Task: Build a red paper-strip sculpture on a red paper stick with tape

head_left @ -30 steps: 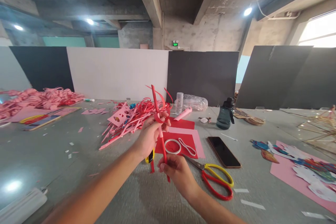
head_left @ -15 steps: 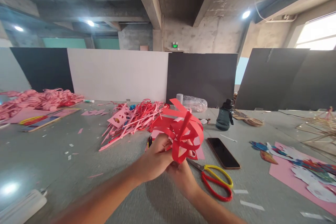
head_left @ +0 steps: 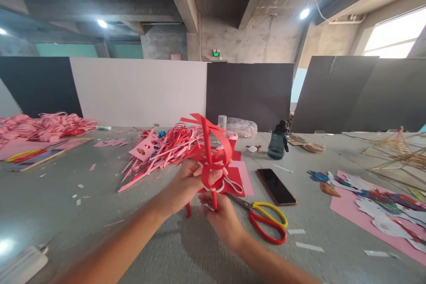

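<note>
My left hand point(head_left: 186, 182) is closed on a bundle of looped red paper strips point(head_left: 206, 140), which stands up above the fingers. Below the loops, the lower end of a rolled red strip is pinched in my right hand point(head_left: 222, 217). A white string loop point(head_left: 234, 184) hangs at the bundle's right side. Behind the hands lie a red paper sheet point(head_left: 237, 173) and a pink paper sheet point(head_left: 246, 179), partly covered. Scissors point(head_left: 271, 206) with one yellow and one red handle rest on the table just right of my right hand.
A phone point(head_left: 276, 186) lies right of the sheets, with a dark bottle point(head_left: 278, 142) behind it. A heap of pink and red strips point(head_left: 166, 155) spreads behind my left hand. Colourful paper cutouts point(head_left: 376, 208) lie at right; black and white panels point(head_left: 140, 93) stand along the back.
My right hand has come down and apart from my left, now on the bundle's lower end. The bundle has turned more upright, and the white string shows more. The view has shifted slightly right.
</note>
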`<state>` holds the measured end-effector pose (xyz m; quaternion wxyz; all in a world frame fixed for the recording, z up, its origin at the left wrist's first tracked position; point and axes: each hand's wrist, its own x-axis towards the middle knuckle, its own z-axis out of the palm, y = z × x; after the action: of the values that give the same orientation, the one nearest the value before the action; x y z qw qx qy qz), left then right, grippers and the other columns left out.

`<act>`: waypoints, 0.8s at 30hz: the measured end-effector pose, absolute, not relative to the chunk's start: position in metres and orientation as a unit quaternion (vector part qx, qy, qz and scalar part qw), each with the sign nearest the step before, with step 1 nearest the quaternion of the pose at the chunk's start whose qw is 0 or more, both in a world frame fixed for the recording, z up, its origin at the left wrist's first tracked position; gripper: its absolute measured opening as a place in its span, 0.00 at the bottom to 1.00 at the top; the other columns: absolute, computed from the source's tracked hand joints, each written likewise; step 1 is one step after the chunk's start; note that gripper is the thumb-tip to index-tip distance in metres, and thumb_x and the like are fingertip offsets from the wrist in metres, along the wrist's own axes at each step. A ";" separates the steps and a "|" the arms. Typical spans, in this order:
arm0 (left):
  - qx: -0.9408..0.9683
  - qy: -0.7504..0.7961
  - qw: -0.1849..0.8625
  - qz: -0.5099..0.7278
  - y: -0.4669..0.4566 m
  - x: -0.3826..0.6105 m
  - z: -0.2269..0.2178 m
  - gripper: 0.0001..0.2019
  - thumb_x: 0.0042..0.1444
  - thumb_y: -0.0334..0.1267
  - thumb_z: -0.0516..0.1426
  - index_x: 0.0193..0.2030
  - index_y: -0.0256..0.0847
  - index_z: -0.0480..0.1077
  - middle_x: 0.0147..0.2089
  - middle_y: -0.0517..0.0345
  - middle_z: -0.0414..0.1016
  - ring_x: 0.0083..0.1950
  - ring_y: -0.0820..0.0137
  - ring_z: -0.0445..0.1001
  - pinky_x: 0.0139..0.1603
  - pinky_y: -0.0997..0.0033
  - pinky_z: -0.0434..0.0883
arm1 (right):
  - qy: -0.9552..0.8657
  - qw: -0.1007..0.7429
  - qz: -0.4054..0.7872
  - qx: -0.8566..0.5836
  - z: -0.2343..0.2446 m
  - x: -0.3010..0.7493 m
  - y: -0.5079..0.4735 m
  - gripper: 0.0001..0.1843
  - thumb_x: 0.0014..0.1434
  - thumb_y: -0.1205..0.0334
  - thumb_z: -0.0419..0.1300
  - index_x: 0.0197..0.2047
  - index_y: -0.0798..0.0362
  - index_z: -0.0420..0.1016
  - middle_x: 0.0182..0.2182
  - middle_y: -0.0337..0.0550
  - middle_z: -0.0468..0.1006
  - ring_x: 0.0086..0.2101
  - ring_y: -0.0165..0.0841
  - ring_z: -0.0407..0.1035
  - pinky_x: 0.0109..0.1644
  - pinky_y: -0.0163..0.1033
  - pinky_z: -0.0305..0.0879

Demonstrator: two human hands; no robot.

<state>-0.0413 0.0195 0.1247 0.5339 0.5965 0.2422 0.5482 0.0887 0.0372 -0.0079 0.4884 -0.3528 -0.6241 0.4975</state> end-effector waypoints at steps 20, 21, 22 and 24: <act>0.428 0.201 0.580 0.663 0.062 -0.062 0.133 0.15 0.43 0.42 0.76 0.31 0.39 0.79 0.36 0.60 0.78 0.40 0.71 0.73 0.41 0.72 0.69 | -0.657 0.488 0.472 -0.328 0.002 0.085 0.020 0.27 0.66 0.34 0.57 0.36 0.52 0.68 0.23 0.35 0.68 0.24 0.28 0.62 0.28 0.35 0.59; 0.421 0.195 0.580 0.670 0.063 -0.066 0.136 0.15 0.43 0.42 0.76 0.31 0.39 0.78 0.36 0.60 0.78 0.39 0.72 0.73 0.41 0.72 0.70 | -0.661 0.479 0.475 -0.329 0.001 0.085 0.017 0.27 0.65 0.33 0.56 0.36 0.52 0.68 0.23 0.35 0.68 0.24 0.28 0.61 0.28 0.35 0.59; 0.418 0.191 0.577 0.675 0.063 -0.070 0.140 0.14 0.43 0.42 0.75 0.31 0.39 0.78 0.37 0.60 0.78 0.39 0.72 0.74 0.41 0.72 0.70 | -0.666 0.466 0.481 -0.330 0.001 0.084 0.015 0.28 0.65 0.33 0.57 0.36 0.52 0.68 0.23 0.35 0.68 0.23 0.28 0.62 0.28 0.35 0.59; 0.416 0.184 0.561 0.691 0.065 -0.082 0.150 0.14 0.45 0.43 0.74 0.32 0.39 0.77 0.40 0.59 0.79 0.41 0.71 0.75 0.41 0.72 0.70 | -0.673 0.437 0.497 -0.331 0.000 0.087 0.011 0.28 0.63 0.32 0.58 0.36 0.52 0.68 0.24 0.36 0.68 0.23 0.28 0.62 0.28 0.35 0.59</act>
<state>-0.0821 0.0651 0.1504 0.5610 0.4163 0.1844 0.6914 0.0873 0.0114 0.0001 0.4366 -0.3306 -0.6730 0.4971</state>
